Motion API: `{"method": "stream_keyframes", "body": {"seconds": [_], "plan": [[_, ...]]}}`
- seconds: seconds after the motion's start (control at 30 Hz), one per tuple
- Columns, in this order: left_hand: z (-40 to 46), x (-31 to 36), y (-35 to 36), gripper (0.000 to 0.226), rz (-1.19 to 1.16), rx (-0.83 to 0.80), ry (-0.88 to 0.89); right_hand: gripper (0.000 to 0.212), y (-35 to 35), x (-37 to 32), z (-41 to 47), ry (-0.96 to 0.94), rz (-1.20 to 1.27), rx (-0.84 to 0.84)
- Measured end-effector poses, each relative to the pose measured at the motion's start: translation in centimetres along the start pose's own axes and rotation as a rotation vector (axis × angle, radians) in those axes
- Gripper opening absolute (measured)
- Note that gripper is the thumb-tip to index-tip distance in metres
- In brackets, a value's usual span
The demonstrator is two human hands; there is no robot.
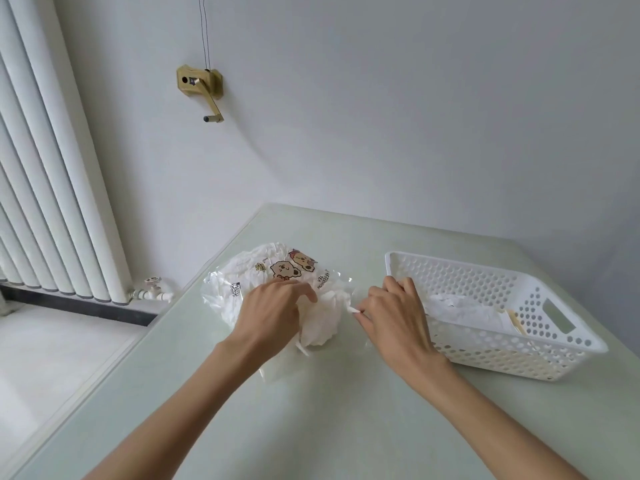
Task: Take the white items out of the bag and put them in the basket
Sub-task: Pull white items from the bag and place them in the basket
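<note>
Two hands work at the bag (277, 271): left hand (270, 313) grips soft, light white items (320, 322); right hand (391, 313) pinches thin slippery film beside the basket (568, 344).

On the pale green desk (311, 410) lies a clear bag (273, 271) printed with cartoon bears, stuffed with white items (320, 320); the left hand (268, 315) grips it from above while the right hand (394, 317) pinches a white strip at its mouth. Just right sits a white perforated basket (540, 358) (white pieces already inside)
</note>
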State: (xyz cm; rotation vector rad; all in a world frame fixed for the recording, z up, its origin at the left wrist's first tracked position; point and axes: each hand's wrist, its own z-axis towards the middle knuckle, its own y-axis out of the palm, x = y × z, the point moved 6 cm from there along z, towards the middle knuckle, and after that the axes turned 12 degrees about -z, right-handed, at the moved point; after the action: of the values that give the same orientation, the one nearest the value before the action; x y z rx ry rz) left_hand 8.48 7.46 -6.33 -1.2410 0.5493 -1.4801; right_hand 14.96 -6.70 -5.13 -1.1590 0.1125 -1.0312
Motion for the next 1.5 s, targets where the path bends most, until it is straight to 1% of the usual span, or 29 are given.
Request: {"method": "stream_keyframes", "body": {"seconds": [0.07, 0.13, 0.2, 0.23, 0.27, 0.33, 0.37, 0.47, 0.5, 0.57, 0.63, 0.67, 0.73, 0.8, 0.83, 0.87, 0.93, 0.97, 1.03, 1.1, 1.13, 1.17, 1.2, 1.27, 1.3, 1.33, 1.4, 1.5], "plan": [[-0.4, -0.8, -1.0, 0.054, -0.012, 0.008, -0.02, 0.027, -0.6, -0.5, -0.8, -0.046, 0.125, 0.102], [-0.5, -1.1, -1.7, 0.055, -0.129, 0.001, -0.04, 0.018, -1.0, -0.9, -1.8, -0.072, 0.225, 0.181], [-0.6, 0.0, -1.9, 0.045, -0.255, -0.039, -0.029, 0.014, -1.0, -0.9, -2.3, -0.07, 0.296, 0.194], [-0.7, 0.9, -1.7, 0.045, -0.23, -0.067, -0.006, 0.011, -1.0, -0.7, -2.4, -0.067, 0.337, 0.169], [-0.5, 1.5, -1.1, 0.053, -0.154, -0.096, 0.021, 0.008, -1.0, -0.4, -2.5, -0.062, 0.387, 0.136], [0.0, 2.1, 0.1, 0.065, -0.001, -0.124, 0.061, 0.009, -0.8, 0.0, -2.9, -0.046, 0.547, 0.011], [0.3, 1.9, 0.5, 0.065, 0.03, -0.115, 0.056, 0.011, -0.7, 0.2, -3.3, -0.031, 0.681, -0.066], [1.3, 0.8, 0.5, 0.058, -0.003, -0.048, 0.008, 0.014, -0.6, 0.5, -4.5, 0.061, 1.129, -0.261], [1.6, 0.6, 0.5, 0.057, -0.008, -0.045, -0.012, 0.016, -0.7, 0.7, -4.8, 0.108, 1.249, -0.278], [1.9, 0.3, 0.5, 0.053, -0.011, -0.058, -0.057, 0.023, -0.7, 1.2, -5.1, 0.214, 1.45, -0.251], [2.2, 0.4, 0.7, 0.05, -0.009, -0.066, -0.076, 0.026, -0.5, 1.2, -5.0, 0.321, 1.583, -0.243], [2.2, 0.5, 0.8, 0.051, -0.007, -0.083, -0.074, 0.026, -0.4, 0.9, -5.0, 0.361, 1.598, -0.252], [2.0, 1.0, 0.9, 0.056, 0.011, -0.149, -0.046, 0.023, -0.1, 0.2, -4.8, 0.376, 1.53, -0.267], [1.0, 1.7, 0.4, 0.07, 0.028, -0.24, 0.022, 0.016, -0.1, -0.4, -4.5, 0.318, 1.354, -0.27], [0.4, 2.0, 0.1, 0.075, 0.029, -0.263, 0.074, 0.02, -0.2, -0.6, -4.2, 0.282, 1.222, -0.268], [-0.4, 2.2, -0.4, 0.076, 0.022, -0.253, 0.138, 0.025, -0.3, -0.8, -4.1, 0.239, 1.063, -0.273], [-2.0, 2.8, -1.5, 0.06, 0.007, -0.13, 0.314, 0.027, -0.5, -1.2, -3.7, 0.146, 0.707, -0.282], [-2.7, 3.1, -1.7, 0.05, 0.052, -0.066, 0.408, 0.027, -0.7, -1.3, -3.4, 0.123, 0.555, -0.283], [-3.8, 3.6, -0.9, 0.037, 0.171, -0.016, 0.558, 0.026, -0.9, -1.5, -2.8, 0.104, 0.375, -0.278], [-3.6, 3.7, 0.5, 0.035, 0.252, -0.006, 0.624, 0.014, -1.2, -1.8, -2.1, 0.091, 0.249, -0.281], [-3.2, 3.8, 0.8, 0.035, 0.274, 0.001, 0.629, 0.008, -1.5, -1.8, -1.7, 0.08, 0.212, -0.281], [-2.9, 3.9, 1.0, 0.035, 0.283, 0.008, 0.619, 0.006, -1.7, -1.8, -1.2, 0.07, 0.197, -0.28], [-2.3, 3.8, 1.0, 0.035, 0.285, 0.02, 0.602, 0.009, -1.9, -1.5, -0.8, 0.072, 0.211, -0.274], [-1.3, 3.6, 0.5, 0.036, 0.25, 0.036, 0.526, 0.025, -1.8, -0.6, -0.2, 0.11, 0.333, -0.273], [-0.9, 3.5, 0.0, 0.034, 0.218, 0.046, 0.467, 0.029, -1.7, -0.2, -0.1, 0.126, 0.406, -0.274], [-0.6, 3.3, -0.4, 0.032, 0.189, 0.052, 0.407, 0.028, -1.6, 0.1, -0.1, 0.121, 0.46, -0.276], [-0.1, 2.4, -0.3, 0.029, 0.169, 0.017, 0.294, 0.013, -1.5, 0.2, -0.5, 0.097, 0.545, -0.257], [0.1, 1.1, -0.1, 0.029, 0.132, 0.003, 0.177, 0.008, -1.7, 1.6, -0.8, 0.192, 0.71, -0.137]]}}
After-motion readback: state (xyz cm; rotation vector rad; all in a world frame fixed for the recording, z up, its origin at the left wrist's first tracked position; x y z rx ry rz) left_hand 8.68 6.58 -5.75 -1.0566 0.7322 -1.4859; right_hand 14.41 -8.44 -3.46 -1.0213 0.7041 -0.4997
